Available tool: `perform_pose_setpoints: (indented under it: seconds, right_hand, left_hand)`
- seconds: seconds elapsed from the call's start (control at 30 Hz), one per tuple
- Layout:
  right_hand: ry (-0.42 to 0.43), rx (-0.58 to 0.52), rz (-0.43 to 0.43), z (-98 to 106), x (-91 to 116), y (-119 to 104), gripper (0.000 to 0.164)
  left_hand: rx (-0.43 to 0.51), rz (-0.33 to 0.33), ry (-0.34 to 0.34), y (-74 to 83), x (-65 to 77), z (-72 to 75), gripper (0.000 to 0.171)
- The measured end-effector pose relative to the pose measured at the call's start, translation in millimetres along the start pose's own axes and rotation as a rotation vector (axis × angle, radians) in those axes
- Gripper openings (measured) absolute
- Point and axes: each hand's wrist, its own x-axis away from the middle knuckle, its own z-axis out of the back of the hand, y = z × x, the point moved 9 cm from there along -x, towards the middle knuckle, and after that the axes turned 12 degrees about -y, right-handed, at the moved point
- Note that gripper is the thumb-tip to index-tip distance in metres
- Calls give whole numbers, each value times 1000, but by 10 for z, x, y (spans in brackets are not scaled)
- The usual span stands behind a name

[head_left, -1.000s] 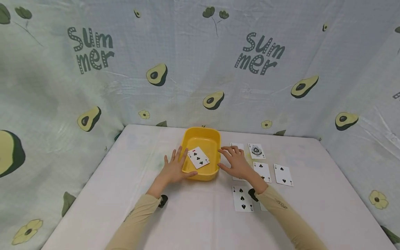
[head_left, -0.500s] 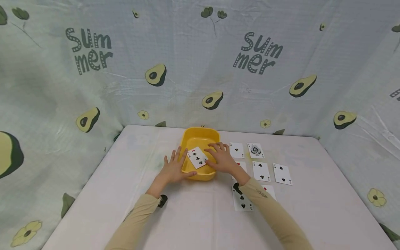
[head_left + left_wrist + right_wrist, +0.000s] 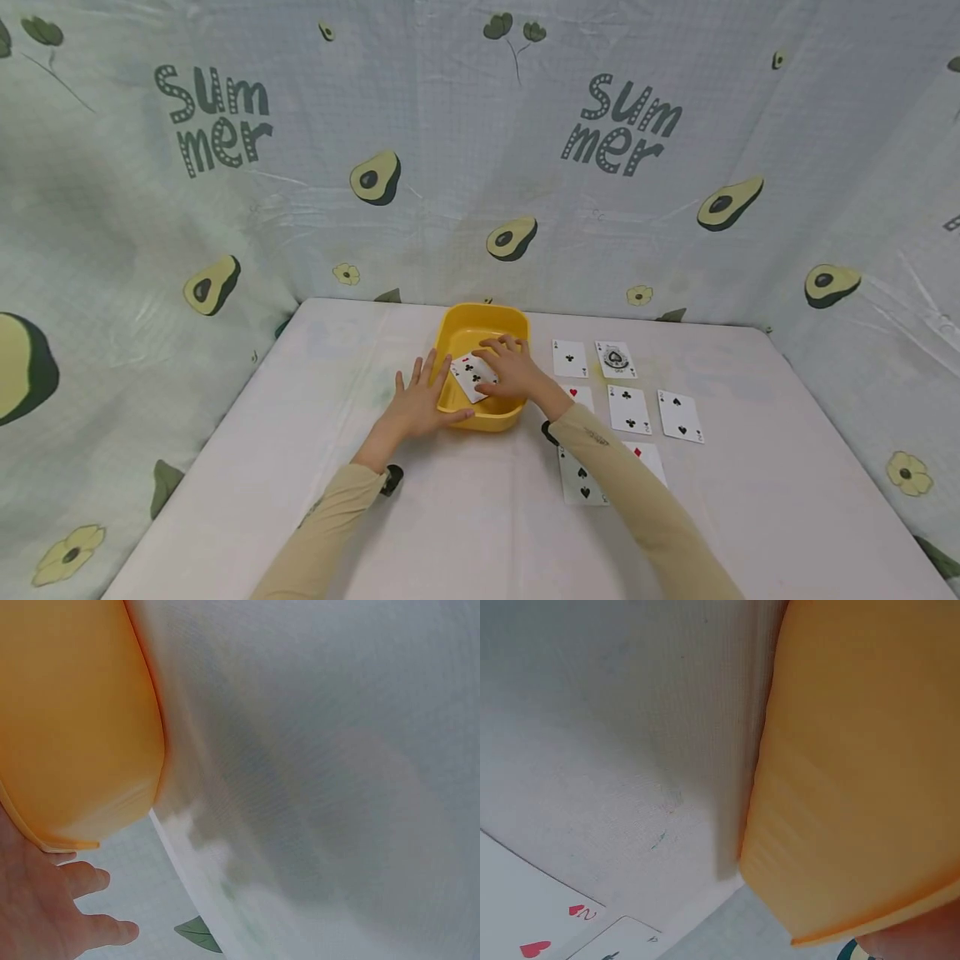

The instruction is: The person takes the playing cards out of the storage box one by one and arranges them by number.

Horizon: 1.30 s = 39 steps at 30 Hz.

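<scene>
A yellow plastic tray (image 3: 480, 423) stands on the table with several playing cards inside. The top playing card (image 3: 464, 372) shows clubs, and a red-marked corner peeks from beneath it. My left hand (image 3: 414, 410) rests on the tray's left rim, fingers spread; its fingers (image 3: 94, 879) also show beside the tray wall in the left wrist view. Over the tray's right side reaches my right hand (image 3: 513, 373), its thumb and fingers apart above the clubs card, covering that card's right part. Whether they touch it cannot be made out. Only a bit of this hand shows in the right wrist view.
Right of the tray, cards lie face up in rows: a club card (image 3: 570, 358), ace of spades (image 3: 616, 360), two of hearts (image 3: 579, 395), two of clubs (image 3: 628, 409) and two of spades (image 3: 681, 416). Nearer lie a spade card (image 3: 582, 483) and a diamond card (image 3: 651, 460), partly under the right sleeve.
My right hand has moved left from the tray's right edge to above the cards inside it, uncovering the club card and two of hearts on the table. My left hand has stayed put.
</scene>
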Motion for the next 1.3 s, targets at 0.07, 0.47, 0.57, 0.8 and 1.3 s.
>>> perform_pose_setpoints:
  seconds: [0.07,0.47,0.57,0.8,1.3]
  right_hand:
    - [-39,-2,-8,-37,-44,5,62]
    - [-218,71,-68,-222,-184,41,72]
    - [-246,59,-71,-244,-187,31,70]
    - [-278,57,-72,-258,-170,13,63]
    - [-269,139,-72,-237,-152,-17,62]
  left_hand:
    - [2,-3,3,2,0,3,100]
    - [-3,-11,0,-5,-12,-32,100]
    - [2,-8,2,-10,-8,-42,102]
    - [7,-1,14,-3,-4,-23,101]
    - [7,6,0,-7,-14,-18,103]
